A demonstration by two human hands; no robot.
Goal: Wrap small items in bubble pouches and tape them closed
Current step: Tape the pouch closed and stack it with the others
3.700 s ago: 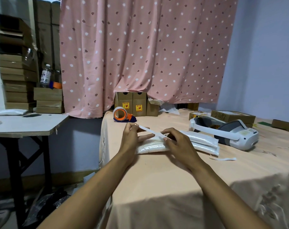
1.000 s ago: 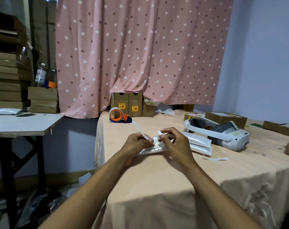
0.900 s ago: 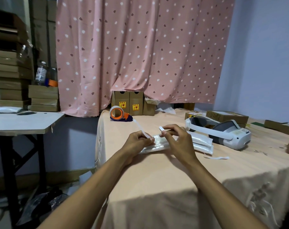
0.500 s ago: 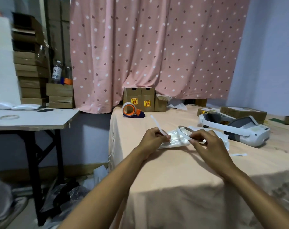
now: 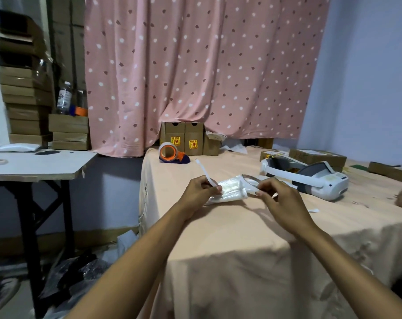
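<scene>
Bubble pouch (image 5: 230, 191) on the cloth-covered table (image 5: 218, 229), between both hands. Left grip (image 5: 199, 192) pinches the pouch's end and a white strip (image 5: 203, 170); right grip (image 5: 278, 199) pinches a curled tape strip (image 5: 250, 178) arching over the pouch.

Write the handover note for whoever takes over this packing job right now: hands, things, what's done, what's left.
Left hand pinches a white strip at the left end of the pouch.
Right hand pinches a curled strip arching above it; whether both are one strip is unclear.
Pouch lies on the table; tape roll sits by the far edge.
Done: strip in hand, not yet pressed flat.
Left: probably press the strip over the pouch to close it.
</scene>
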